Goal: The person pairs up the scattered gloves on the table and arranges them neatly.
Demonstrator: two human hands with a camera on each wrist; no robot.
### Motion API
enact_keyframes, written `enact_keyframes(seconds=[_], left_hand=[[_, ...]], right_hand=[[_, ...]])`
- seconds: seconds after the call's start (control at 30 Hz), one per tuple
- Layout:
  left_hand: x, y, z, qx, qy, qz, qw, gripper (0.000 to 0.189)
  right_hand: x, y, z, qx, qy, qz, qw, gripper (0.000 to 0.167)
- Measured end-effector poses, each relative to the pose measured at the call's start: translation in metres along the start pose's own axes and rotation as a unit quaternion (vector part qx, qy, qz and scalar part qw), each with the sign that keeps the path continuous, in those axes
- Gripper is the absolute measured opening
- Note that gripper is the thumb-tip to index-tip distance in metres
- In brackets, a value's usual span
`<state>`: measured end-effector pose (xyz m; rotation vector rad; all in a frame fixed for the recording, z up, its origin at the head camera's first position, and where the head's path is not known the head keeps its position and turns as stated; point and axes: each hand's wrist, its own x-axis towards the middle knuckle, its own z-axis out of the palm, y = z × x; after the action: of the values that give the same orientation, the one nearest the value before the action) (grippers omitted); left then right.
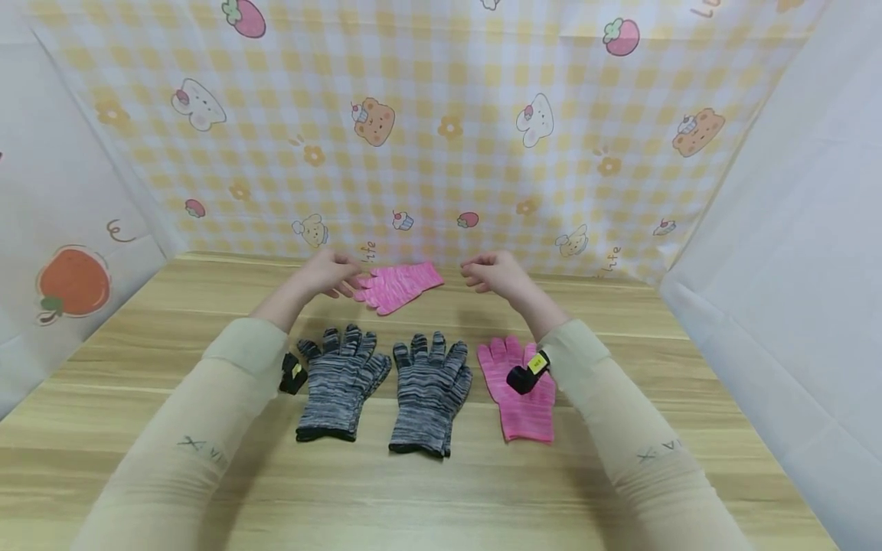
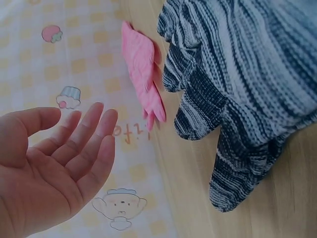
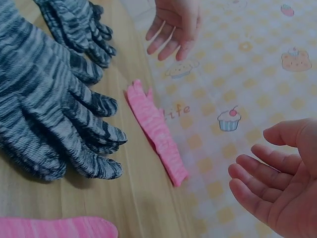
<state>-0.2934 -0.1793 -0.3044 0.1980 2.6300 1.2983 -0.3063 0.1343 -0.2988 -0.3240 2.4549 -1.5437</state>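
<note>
A pink knit glove (image 1: 398,287) lies flat near the back of the table, its fingers toward the left. My left hand (image 1: 329,273) hovers over its finger end; the left wrist view shows the palm and loosely bent fingers (image 2: 81,148) with nothing in them. To the right of the glove's cuff hangs my right hand (image 1: 492,273), also holding nothing, its fingers (image 3: 262,181) relaxed in the right wrist view. Closer to me lie two grey-and-black striped glove bundles, a left one (image 1: 338,386) and a middle one (image 1: 429,394). Another pink glove (image 1: 520,390) lies right of them, partly hidden by the right wrist strap.
The wooden table (image 1: 441,505) meets a checked cloth backdrop (image 1: 427,168) just behind the far pink glove. White cloth walls (image 1: 792,268) stand on both sides. Black straps with yellow labels (image 1: 529,373) sit at the wrists.
</note>
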Motion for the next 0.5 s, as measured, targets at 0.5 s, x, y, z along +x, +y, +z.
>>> enact_keyframes(seconds=[0.5], left_hand=[[0.011, -0.009, -0.003, -0.021, 0.017, -0.034, 0.9991, 0.040]], right_hand=[[0.035, 0.013, 0.017, 0.096, 0.018, 0.061, 0.9933, 0.039]])
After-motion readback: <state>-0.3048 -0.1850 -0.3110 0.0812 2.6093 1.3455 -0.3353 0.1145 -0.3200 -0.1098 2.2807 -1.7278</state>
